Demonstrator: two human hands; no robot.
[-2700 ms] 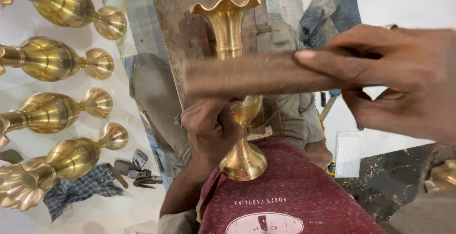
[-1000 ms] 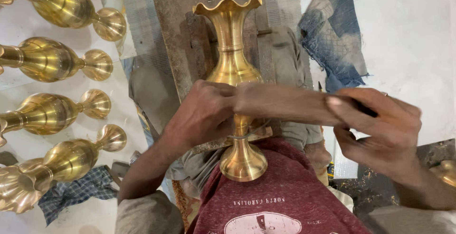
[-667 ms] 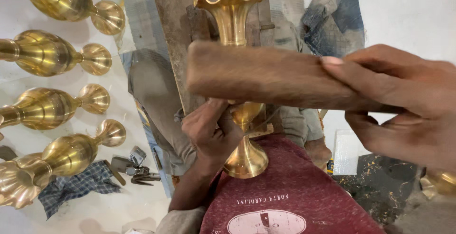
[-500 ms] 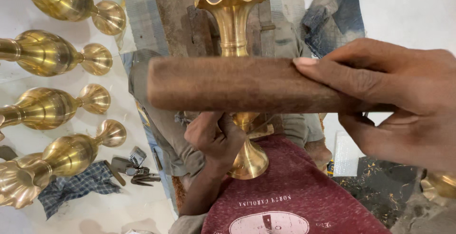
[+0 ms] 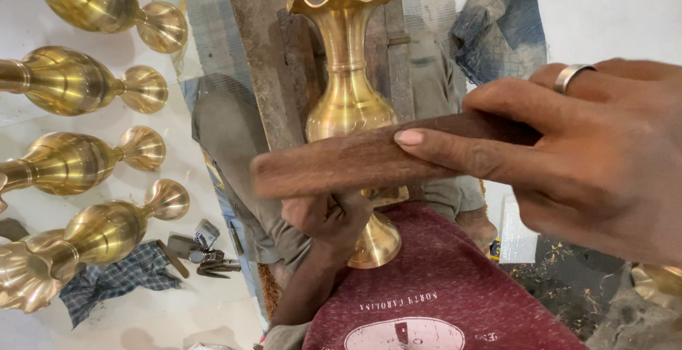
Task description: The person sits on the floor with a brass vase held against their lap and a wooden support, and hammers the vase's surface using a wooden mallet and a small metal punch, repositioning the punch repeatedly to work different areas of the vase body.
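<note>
Brass catches the light everywhere in the head view: a tall fluted vase (image 5: 348, 101) lies along a rusty metal plate (image 5: 263, 44), its scalloped mouth toward the top of the picture and its round foot toward the person's red shirt (image 5: 433, 300), so its long axis runs away from the body. The left hand (image 5: 328, 215) is clenched around the narrow stem just above the foot. The right hand (image 5: 568, 158), a ring on one finger, has its grip closed on a brown wooden bar (image 5: 355, 162), which lies crosswise over the vase's belly, almost at right angles to the vase, its free end pointing to the person's left and blurred. Half a second ago the bar sat higher and nearer the camera, hiding the neck; now it is lower, over the widest part of the body, and more of the neck shows. I judge from the repeated rise and fall across the earlier pictures that the bar is being struck or rubbed against the brass, though contact cannot be seen here. Four more brass vases (image 5: 92, 87) lie on their sides along the left edge of the pale floor (image 5: 142, 314), feet pointing right, with a checked cloth (image 5: 121, 279) and small dark tools (image 5: 202, 257) near the lowest one.
</note>
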